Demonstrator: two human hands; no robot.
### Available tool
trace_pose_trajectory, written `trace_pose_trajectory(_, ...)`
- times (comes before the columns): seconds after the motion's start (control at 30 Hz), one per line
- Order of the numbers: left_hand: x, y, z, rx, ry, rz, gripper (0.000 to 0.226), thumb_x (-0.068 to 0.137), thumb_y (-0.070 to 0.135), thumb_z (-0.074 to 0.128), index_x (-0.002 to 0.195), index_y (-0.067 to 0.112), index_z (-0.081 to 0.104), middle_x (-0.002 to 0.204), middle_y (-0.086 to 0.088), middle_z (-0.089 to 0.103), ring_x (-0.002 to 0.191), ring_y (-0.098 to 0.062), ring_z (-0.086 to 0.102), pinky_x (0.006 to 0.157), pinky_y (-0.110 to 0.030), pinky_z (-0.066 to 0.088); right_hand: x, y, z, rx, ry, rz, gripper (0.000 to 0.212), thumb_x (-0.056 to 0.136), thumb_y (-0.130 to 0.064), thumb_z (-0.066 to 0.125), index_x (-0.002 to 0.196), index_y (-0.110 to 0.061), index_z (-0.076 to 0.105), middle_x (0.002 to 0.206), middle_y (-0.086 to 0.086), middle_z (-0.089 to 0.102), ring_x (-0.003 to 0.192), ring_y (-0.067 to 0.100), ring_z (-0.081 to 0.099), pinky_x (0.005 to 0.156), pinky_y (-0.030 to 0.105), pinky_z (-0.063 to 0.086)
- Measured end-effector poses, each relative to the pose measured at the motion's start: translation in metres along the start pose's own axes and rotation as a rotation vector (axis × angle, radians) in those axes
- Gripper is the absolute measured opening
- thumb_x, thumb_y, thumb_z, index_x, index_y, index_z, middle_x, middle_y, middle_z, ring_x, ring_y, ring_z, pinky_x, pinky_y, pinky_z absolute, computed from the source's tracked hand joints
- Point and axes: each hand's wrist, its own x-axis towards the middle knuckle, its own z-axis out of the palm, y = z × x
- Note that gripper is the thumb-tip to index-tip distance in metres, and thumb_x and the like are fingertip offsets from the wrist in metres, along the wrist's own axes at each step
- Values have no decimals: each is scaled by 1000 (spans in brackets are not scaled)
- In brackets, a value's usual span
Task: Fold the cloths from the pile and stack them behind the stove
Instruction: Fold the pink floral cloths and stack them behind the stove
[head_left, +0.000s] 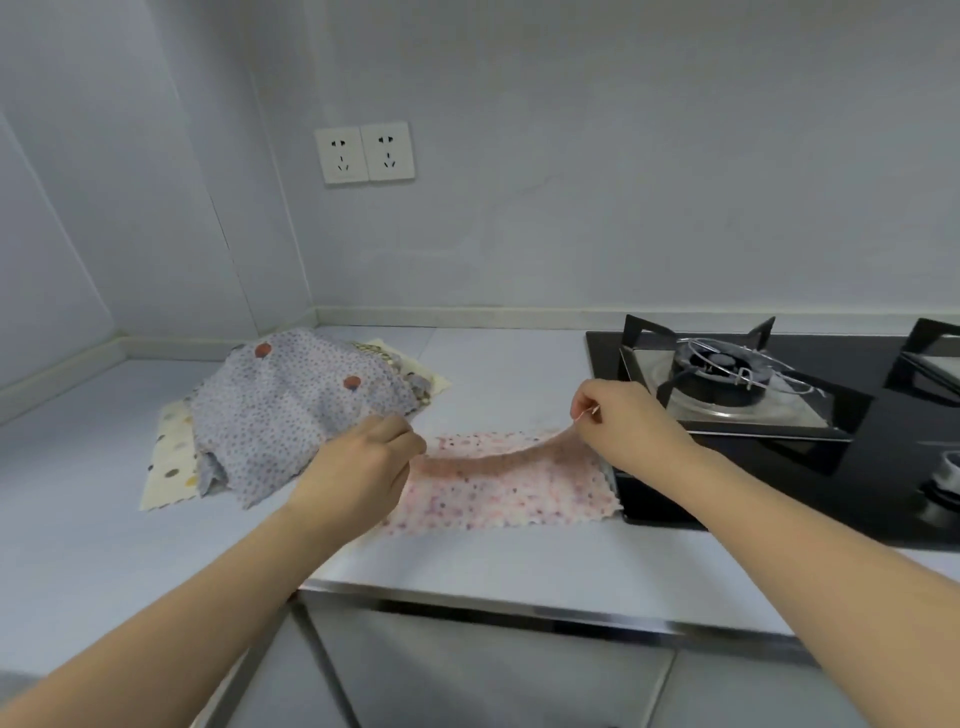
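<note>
A pink dotted cloth (498, 493) lies on the white counter (498, 566) just left of the black stove (779, 415). My left hand (363, 462) pinches its far left corner. My right hand (623, 421) pinches its far right corner and lifts it off the counter, so the far edge hangs between both hands. The near part of the cloth stays flat, its right edge touching the stove. The pile of cloths (291, 410) sits to the left, a grey-blue dotted one on top of cream ones.
The stove's left burner with a metal pan support (727, 374) stands right behind my right hand. A strip of counter (519, 358) runs along the wall behind the stove. Two wall sockets (363, 153) sit above. The counter's front edge (519, 608) is close.
</note>
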Motion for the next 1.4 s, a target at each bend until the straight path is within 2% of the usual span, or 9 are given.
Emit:
trace_pose_trajectory(0.1, -27, 12, -3, 10, -42, 49, 30, 83, 17, 41, 86, 17, 71, 87, 0, 63, 75, -25, 58, 54, -34, 51, -32, -3, 0, -136, -73, -39, 20, 88, -8, 45, 93, -18, 61, 94, -5, 61, 85, 17, 59, 75, 34, 50)
trace_pose_trajectory(0.37, -41, 30, -9, -3, -137, 104, 8, 77, 16, 73, 84, 21, 73, 80, 1, 60, 66, -22, 56, 52, -30, 48, -69, 6, 6, -345, -175, -98, 23, 91, -10, 41, 103, -17, 59, 109, -1, 59, 96, 18, 55, 77, 31, 45)
trace_pose_trajectory(0.6, -45, 27, -13, -164, -236, -23, 42, 83, 39, 41, 99, 21, 76, 93, 3, 64, 80, -19, 60, 66, -33, 54, -76, 20, 12, -428, -201, -247, 25, 89, -24, 43, 110, -22, 56, 113, -5, 57, 110, 17, 49, 93, 31, 43)
trace_pose_trajectory(0.8, -35, 23, -14, -24, -238, 137, 34, 86, 32, 40, 81, 21, 71, 76, 3, 60, 65, -19, 56, 55, -31, 49, -75, 26, 17, -493, -244, -298, 48, 93, -54, 38, 134, -32, 47, 126, -8, 49, 121, 15, 40, 104, 31, 32)
trace_pose_trajectory(0.9, -32, 29, -16, -103, -206, 22, 30, 86, 29, 36, 80, 16, 62, 76, 1, 58, 69, -21, 53, 60, -35, 47, -80, 28, 19, -486, -216, -308, 56, 90, -64, 35, 134, -30, 46, 126, -8, 47, 122, 15, 39, 105, 31, 31)
trace_pose_trajectory(1.07, -23, 38, -27, -560, -180, -478, 15, 99, 16, 42, 93, 17, 55, 85, 1, 61, 79, -12, 54, 69, -30, 41, -83, 26, 20, -340, -189, -261, 45, 93, -55, 46, 127, -27, 54, 121, -10, 50, 118, 12, 42, 100, 29, 33)
trace_pose_trajectory(1.2, -19, 35, -34, -558, -133, -533, 14, 101, 18, 41, 99, 20, 55, 76, 3, 58, 70, -14, 52, 60, -28, 38, -80, 19, 20, -230, -128, -235, 21, 96, -26, 51, 112, -20, 64, 107, -7, 61, 105, 15, 55, 88, 28, 40)
trace_pose_trajectory(1.3, -20, 32, -44, -558, -83, -570, 10, 101, 24, 46, 98, 22, 55, 70, 3, 56, 63, -16, 50, 54, -29, 36, -76, 13, 10, 166, -92, -28, 7, 91, -23, 63, 94, -20, 69, 84, -13, 66, 80, 4, 61, 72, 27, 46)
trace_pose_trajectory(1.4, -19, 31, -60, -595, -63, -602, 12, 100, 28, 49, 95, 21, 58, 70, 5, 54, 64, -14, 50, 55, -27, 35, -69, 6, -7, 425, -138, 67, 3, 84, -18, 72, 82, -16, 72, 81, -2, 73, 79, 13, 67, 80, 34, 51)
